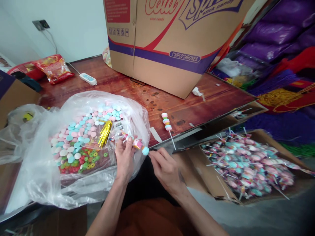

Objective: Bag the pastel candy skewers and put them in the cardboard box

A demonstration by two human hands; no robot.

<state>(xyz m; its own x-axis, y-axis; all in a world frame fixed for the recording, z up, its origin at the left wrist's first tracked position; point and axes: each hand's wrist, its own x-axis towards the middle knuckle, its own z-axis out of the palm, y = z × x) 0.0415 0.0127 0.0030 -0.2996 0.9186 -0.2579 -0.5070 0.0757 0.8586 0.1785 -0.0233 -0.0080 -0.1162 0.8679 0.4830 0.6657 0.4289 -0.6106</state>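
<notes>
In the middle of the head view is a candy stick (138, 144) with pink, orange and blue pieces, its upper part in a printed clear wrapper. My left hand (123, 158) closes its thumb and fingers on the wrapped end. My right hand (165, 167) pinches the lower end, just below the blue piece. Left of my left hand, a bundle of gold twist ties (105, 133) lies on a clear plastic bag (95, 186). Pastel candy discs (73, 131) and small fruit-coloured rings (86, 160) are heaped there. An unwrapped candy stick (166, 122) lies on the table beyond my right hand.
A large printed carton (162, 62) stands at the back of the brown table (137, 90). An open cardboard box (209, 178) at the right holds many wrapped candy sticks. Left are a red packet (54, 68) and a white power strip (88, 79). Purple bags (273, 31) are stacked far right.
</notes>
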